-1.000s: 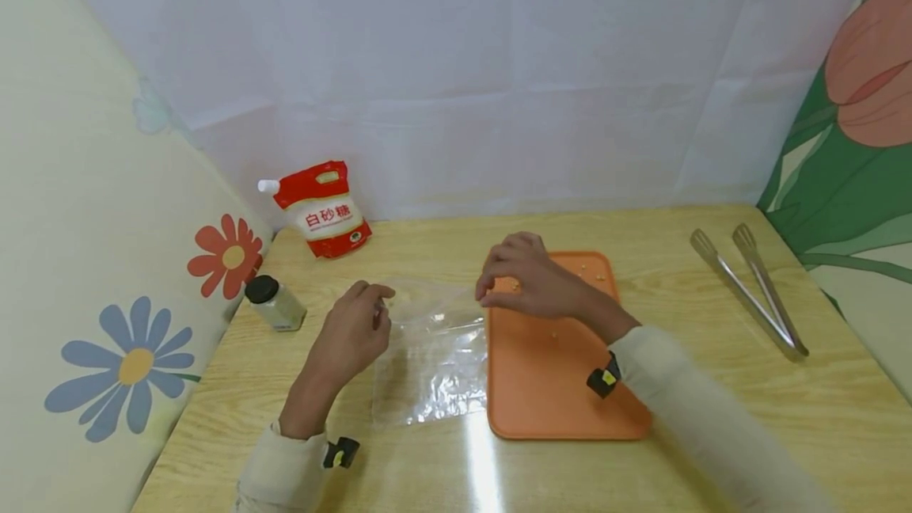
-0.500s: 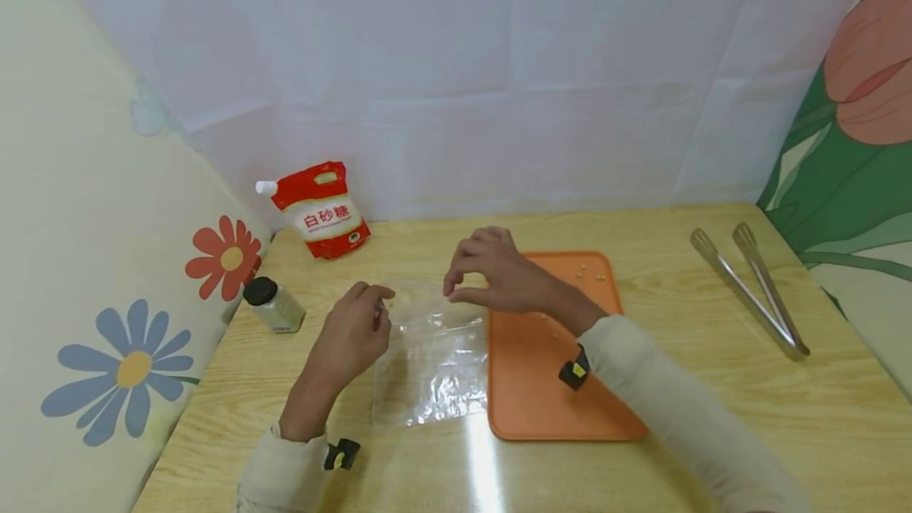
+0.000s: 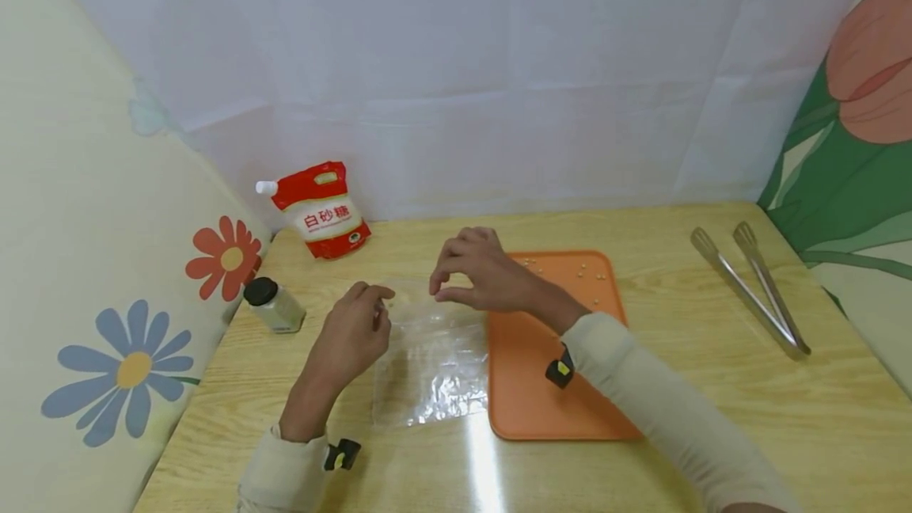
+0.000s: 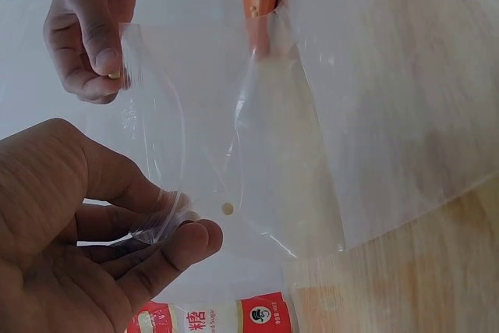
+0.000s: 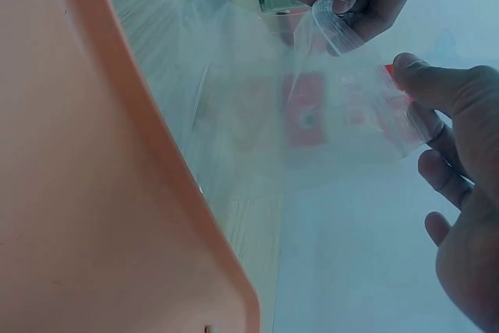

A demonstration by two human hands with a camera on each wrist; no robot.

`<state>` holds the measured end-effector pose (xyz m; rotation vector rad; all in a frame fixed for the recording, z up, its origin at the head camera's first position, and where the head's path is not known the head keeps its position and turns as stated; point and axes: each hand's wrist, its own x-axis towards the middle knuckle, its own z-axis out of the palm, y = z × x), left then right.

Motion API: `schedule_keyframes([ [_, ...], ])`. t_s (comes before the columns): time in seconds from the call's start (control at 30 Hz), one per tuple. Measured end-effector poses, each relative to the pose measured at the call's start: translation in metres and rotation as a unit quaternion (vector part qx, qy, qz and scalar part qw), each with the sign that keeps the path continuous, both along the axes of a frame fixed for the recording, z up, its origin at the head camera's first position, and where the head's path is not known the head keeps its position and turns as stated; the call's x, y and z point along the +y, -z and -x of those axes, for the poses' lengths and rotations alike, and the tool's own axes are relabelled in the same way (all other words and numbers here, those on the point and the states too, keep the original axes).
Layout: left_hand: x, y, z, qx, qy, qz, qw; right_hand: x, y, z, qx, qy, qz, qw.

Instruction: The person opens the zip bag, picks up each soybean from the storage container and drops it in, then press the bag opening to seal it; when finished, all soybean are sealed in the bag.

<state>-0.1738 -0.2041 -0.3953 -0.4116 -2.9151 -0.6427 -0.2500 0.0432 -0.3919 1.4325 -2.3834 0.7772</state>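
Observation:
My left hand (image 3: 351, 336) pinches the top edge of a clear zip bag (image 3: 431, 366) between thumb and fingertips, holding its mouth up. One small round yellow bean (image 4: 228, 209) shows through the bag near those fingertips. My right hand (image 3: 479, 271) is over the bag's far right side, its thumb and fingertips right at the mouth. Between them a small yellow bean (image 4: 115, 76) peeks out in the left wrist view. Several more beans (image 3: 583, 269) lie on the orange tray (image 3: 563, 426), which is partly covered by the right forearm.
A red sugar pouch (image 3: 328, 216) with a white spout stands at the back left. Nearer, a small jar (image 3: 276, 307) with a black lid sits by the left wall. Metal tongs (image 3: 762, 299) lie on the wooden table (image 3: 691, 394) at the right.
My right hand has moved left from over the tray to the bag's mouth, uncovering beans at the tray's far end. My left hand and the bag have stayed in place.

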Motion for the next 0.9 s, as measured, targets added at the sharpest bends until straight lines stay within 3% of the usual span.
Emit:
schedule_keyframes([
  [0.37, 0.0008, 0.0048, 0.0008, 0.025, 0.013, 0.003, 0.9996, -0.0052, -0.0007, 0.0011, 0.013, 0.012, -0.019, 0.9997],
  [0.9, -0.0030, 0.0039, -0.0001, 0.023, 0.015, 0.002, 0.9996, -0.0001, -0.0012, 0.0041, 0.020, 0.010, -0.001, 0.9997],
])
